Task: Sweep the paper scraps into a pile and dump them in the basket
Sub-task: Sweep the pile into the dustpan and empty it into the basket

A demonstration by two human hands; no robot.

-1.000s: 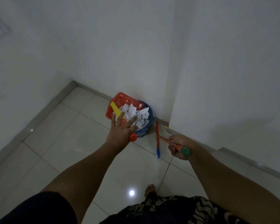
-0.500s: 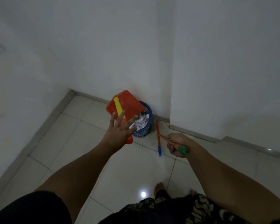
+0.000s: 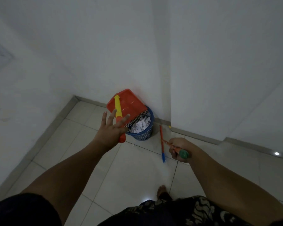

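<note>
A red dustpan [image 3: 129,103] with a yellow and orange handle is tipped bottom-up over the blue mesh basket [image 3: 144,134] in the corner. White paper scraps [image 3: 141,125] lie inside the basket. My left hand [image 3: 112,128] holds the dustpan by its handle, which runs under the palm; three fingers are spread above it and the thumb is hidden. My right hand [image 3: 177,148] grips the orange, green-capped handle of a small broom [image 3: 161,142], whose orange and blue head rests on the floor right of the basket.
White walls meet close behind the basket, and a wall corner juts out on the right. One tiny white scrap [image 3: 133,145] lies on the tiled floor in front of the basket. My bare foot [image 3: 161,190] stands below.
The dustpan has tipped up from lying loaded over the basket to bottom-up. The scraps have slid from it into the basket. The right hand with the broom has hardly moved.
</note>
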